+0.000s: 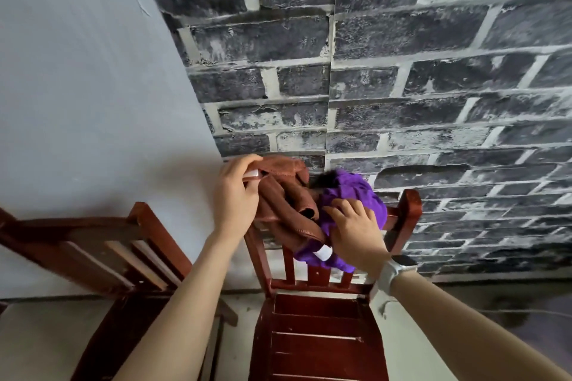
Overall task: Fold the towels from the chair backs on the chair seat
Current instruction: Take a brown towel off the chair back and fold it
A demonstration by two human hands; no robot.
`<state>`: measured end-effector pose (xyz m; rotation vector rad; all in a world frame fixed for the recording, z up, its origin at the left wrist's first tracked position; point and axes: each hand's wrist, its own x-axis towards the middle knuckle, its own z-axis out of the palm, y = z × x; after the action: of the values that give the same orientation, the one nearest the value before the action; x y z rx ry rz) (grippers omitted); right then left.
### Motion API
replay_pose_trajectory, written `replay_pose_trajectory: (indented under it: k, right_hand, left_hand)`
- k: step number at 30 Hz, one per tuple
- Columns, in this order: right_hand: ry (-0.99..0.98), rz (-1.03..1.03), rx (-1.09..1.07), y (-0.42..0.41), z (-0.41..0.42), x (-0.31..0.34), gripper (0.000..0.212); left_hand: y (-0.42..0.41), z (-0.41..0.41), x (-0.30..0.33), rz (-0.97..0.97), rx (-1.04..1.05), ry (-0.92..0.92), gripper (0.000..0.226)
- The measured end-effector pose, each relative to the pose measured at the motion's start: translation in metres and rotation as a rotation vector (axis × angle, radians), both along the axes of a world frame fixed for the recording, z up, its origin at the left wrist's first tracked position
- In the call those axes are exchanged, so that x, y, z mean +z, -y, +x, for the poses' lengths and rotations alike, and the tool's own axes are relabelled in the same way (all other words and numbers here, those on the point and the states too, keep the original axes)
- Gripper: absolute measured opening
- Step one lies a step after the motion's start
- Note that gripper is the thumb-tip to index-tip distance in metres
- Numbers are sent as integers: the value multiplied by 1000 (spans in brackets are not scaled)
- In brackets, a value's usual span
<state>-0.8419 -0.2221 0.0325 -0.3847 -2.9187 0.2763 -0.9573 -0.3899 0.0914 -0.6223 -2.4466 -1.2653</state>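
Observation:
A crumpled brown towel (289, 192) and a purple towel (356, 189) lie bunched over the top of the red-brown chair back (410, 207) in front of me. My left hand (236, 195) grips the upper left edge of the brown towel, near its white label. On the purple towel rests my right hand (356, 226), fingers spread and slightly curled over the cloth. A second white label (323, 252) hangs from the purple towel below the brown one. The slatted chair seat (315, 337) below is bare.
A second wooden chair (123, 254) stands to the left, its back slats close to my left forearm. Directly behind the chairs are a brick-patterned wall (402, 86) and a plain pale wall (77, 86). I wear a watch (394, 269) on the right wrist.

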Motion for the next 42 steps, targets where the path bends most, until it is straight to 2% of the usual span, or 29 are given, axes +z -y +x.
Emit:
replay_pose_trajectory:
  k: [2, 5, 9, 13, 16, 19, 21, 22, 25, 28, 31, 33, 34, 38, 40, 42]
  right_hand:
    - [74, -111, 3, 1, 0, 7, 60]
    - [184, -116, 49, -3, 8, 11, 59]
    - [174, -198, 116, -4, 15, 10, 61]
    - [72, -275, 251, 18, 26, 12, 73]
    - [116, -248, 308, 37, 31, 9, 89]
    - [169, -355, 302, 48, 34, 5, 93]
    - [151, -399, 383, 61, 42, 3, 85]
    - [139, -449, 452, 70, 48, 2, 73]
    - [189, -692, 561, 97, 74, -10, 20]
    - [225, -868, 466, 101, 102, -24, 31]
    - [187, -971, 343, 90, 125, -27, 9]
    - [167, -942, 309, 81, 137, -18, 7]
    - [174, -862, 313, 76, 141, -15, 2]
    - [169, -583, 290, 55, 156, -5, 25]
    - [-22, -378, 227, 47, 164, 1, 35]
    - [-202, -302, 187, 39, 170, 8, 44]
  left_hand:
    - [8, 12, 19, 48, -13, -84, 38]
    - [28, 41, 25, 64, 9, -146, 40]
    - [73, 78, 5, 52, 154, -99, 40]
    - [99, 120, -7, -42, 101, -37, 38]
    - [108, 144, -8, -69, 87, -61, 35]
    - [119, 166, -9, -60, 111, -39, 34]
    - [127, 182, -11, -6, 89, 68, 34]
    - [130, 190, -13, 28, 76, 147, 33]
    - [136, 208, -18, 112, 62, 320, 28]
    - [140, 217, -25, 59, 78, 382, 23]
    - [147, 216, -44, -89, 130, 404, 24]
    - [145, 214, -54, -137, 108, 418, 24]
    - [142, 213, -56, -147, 88, 417, 25]
    - [122, 207, -57, -176, 35, 295, 32]
    - [111, 204, -51, -162, -16, 246, 35]
    - [101, 204, -41, -127, -72, 252, 36]
